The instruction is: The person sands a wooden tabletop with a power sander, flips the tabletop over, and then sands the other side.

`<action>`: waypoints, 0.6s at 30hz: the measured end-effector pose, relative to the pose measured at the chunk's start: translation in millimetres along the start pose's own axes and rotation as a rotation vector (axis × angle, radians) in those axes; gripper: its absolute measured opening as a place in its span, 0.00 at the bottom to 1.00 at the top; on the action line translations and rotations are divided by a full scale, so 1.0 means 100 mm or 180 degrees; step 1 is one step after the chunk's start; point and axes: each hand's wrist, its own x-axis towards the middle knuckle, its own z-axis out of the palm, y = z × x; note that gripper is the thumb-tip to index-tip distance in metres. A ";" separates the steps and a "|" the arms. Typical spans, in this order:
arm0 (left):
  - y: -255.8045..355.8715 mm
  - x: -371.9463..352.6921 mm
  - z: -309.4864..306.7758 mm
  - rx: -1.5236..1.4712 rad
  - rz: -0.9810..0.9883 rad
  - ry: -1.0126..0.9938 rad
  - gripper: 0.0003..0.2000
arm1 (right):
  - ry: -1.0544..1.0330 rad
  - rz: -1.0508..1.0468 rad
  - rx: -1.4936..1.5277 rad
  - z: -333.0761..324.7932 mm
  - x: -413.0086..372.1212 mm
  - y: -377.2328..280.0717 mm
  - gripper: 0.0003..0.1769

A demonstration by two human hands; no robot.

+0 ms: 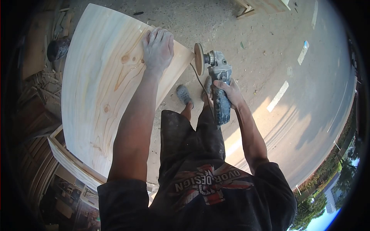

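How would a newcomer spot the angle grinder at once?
Start from the big pale wooden panel on the left and follow it to its right-hand corner. Just beyond, the right hand grips the angle grinder. Unlike the panel, it is a dark, long-bodied tool with a round disc at its head.

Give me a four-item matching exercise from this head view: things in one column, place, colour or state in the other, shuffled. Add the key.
Things
1. Wooden panel
2. Angle grinder
3. Disc
4. Left clog

Places, colours, states
A. Held in the right grip
B. Grey, dotted with holes
C. Pale, under the left grip
D. Round, beside the panel's corner

Pairs: 1-C, 2-A, 3-D, 4-B
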 end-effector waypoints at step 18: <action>0.01 0.01 0.01 0.0046 -0.0041 -0.0053 0.08 | 0.0185 -0.0256 -0.0500 0.12 -0.09 -0.03 0.13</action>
